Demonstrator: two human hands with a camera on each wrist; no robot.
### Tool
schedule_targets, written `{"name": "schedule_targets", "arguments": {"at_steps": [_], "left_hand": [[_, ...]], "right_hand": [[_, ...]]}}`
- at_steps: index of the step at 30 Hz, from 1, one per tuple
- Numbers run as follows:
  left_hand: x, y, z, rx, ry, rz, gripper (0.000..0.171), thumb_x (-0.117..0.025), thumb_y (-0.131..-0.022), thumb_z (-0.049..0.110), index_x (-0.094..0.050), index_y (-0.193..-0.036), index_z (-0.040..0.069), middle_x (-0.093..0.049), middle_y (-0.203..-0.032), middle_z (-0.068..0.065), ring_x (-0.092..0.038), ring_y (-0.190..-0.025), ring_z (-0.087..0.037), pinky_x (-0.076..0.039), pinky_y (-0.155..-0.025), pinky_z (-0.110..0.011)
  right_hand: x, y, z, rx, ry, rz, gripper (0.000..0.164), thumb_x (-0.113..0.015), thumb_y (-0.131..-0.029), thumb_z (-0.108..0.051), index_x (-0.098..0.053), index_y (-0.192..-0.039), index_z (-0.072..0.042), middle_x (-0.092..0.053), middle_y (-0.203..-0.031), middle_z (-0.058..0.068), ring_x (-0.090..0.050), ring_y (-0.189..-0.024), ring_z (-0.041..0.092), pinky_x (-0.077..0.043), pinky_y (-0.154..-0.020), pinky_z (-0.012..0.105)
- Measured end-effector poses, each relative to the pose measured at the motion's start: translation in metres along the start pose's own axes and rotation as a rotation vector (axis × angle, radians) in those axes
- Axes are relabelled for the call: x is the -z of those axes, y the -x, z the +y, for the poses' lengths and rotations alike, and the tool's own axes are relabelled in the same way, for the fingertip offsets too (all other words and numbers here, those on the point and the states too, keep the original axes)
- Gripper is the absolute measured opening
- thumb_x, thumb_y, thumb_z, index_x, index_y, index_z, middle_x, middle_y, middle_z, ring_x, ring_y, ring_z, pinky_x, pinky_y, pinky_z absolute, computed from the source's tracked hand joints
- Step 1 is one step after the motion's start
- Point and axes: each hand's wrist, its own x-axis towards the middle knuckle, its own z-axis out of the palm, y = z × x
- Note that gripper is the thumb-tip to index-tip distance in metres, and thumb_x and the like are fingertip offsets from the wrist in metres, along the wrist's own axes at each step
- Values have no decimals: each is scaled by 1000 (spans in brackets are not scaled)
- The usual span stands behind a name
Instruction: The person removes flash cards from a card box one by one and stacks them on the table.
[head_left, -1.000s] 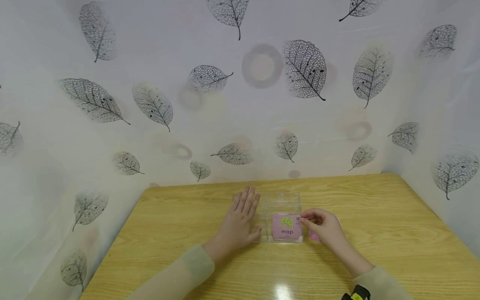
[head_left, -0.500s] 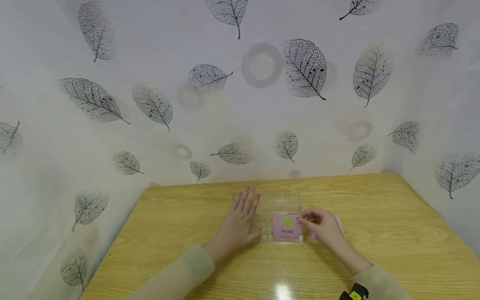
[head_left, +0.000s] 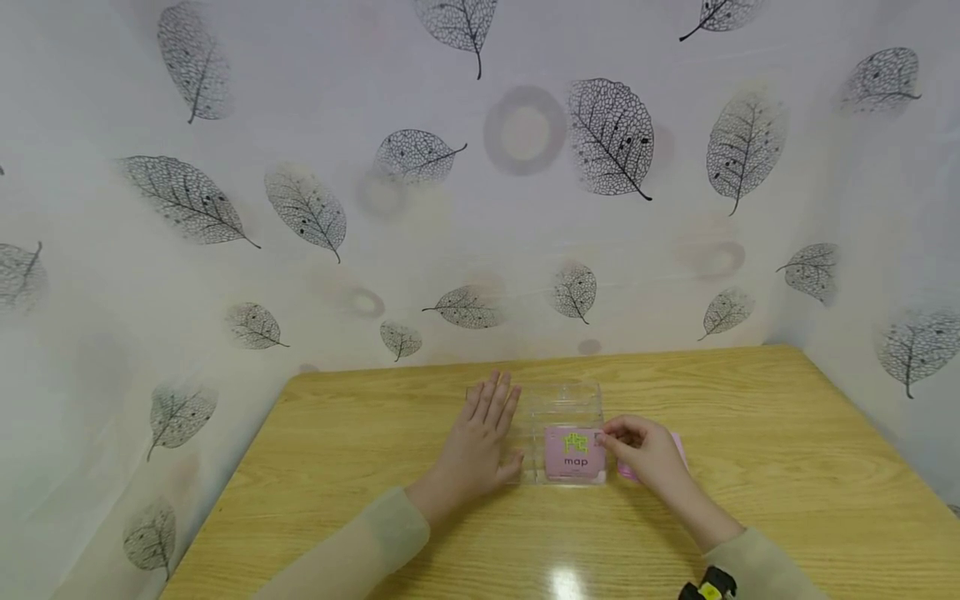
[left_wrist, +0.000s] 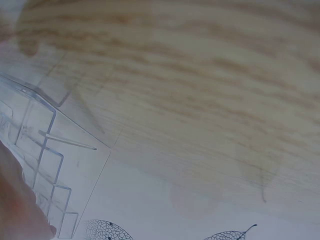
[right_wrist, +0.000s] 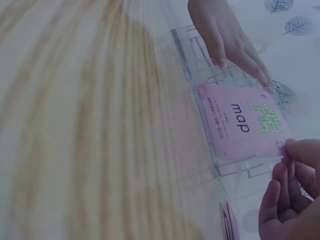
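Observation:
A clear plastic stepped stand [head_left: 564,404] rests on the table. My left hand [head_left: 480,442] lies over its left part with fingers straight, and also shows at the edge of the left wrist view as a hand [left_wrist: 17,200]. A pink flashcard [head_left: 574,454] printed with "map" and a green map picture leans in the front right slot. In the right wrist view, my right hand [right_wrist: 297,190] pinches a corner of this flashcard [right_wrist: 240,122] between thumb and finger. A stack of pink cards [head_left: 628,473] sits just right of the stand, partly hidden behind my right hand.
The wooden table [head_left: 337,483] ends at a pale wall covering [head_left: 480,233] with leaf prints, which also rises on both sides. A dark strap with a yellow patch [head_left: 708,585] is at my right sleeve.
My right wrist has shifted very slightly, so more of the pink card stack shows behind it. The left hand stays in place on the stand.

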Motion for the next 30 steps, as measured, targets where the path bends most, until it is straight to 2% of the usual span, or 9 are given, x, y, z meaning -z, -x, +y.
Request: {"name": "schedule_targets", "arguments": {"at_steps": [12,18,30], "left_hand": [[0,-1,0,-3,-19,-29,96,-39,-103,66,-10,-170,3,-3,-178,-22,-7,-167,-37,-14,-137,-47],[0,-1,-1,-5,-36,-22,96,-39,-103,66,-11,-170,3,-9,-179,-21,-8,-167,-37,-15,-137,-47],[-2,-1,-1,-8,-29,-20,96,-38,-104,65,-10,-170,2,-4,-179,-22,-7,-167,-37,-15,-137,-47]], "right_hand": [[1,-1,-2,-11,21,12,20,-77,-97,-10,-76,-110,5,-78,-96,12,-62,-77,2,-54,-68,19],[1,-1,-4,-20,21,32,18,-78,-96,-11,-78,-107,3,-79,-95,12,-64,-77,2,-55,-70,18],[1,-2,-5,-33,38,44,18,-78,-96,-12,-78,-107,2,-80,-95,10,-64,-77,1,-55,-70,18]]}}
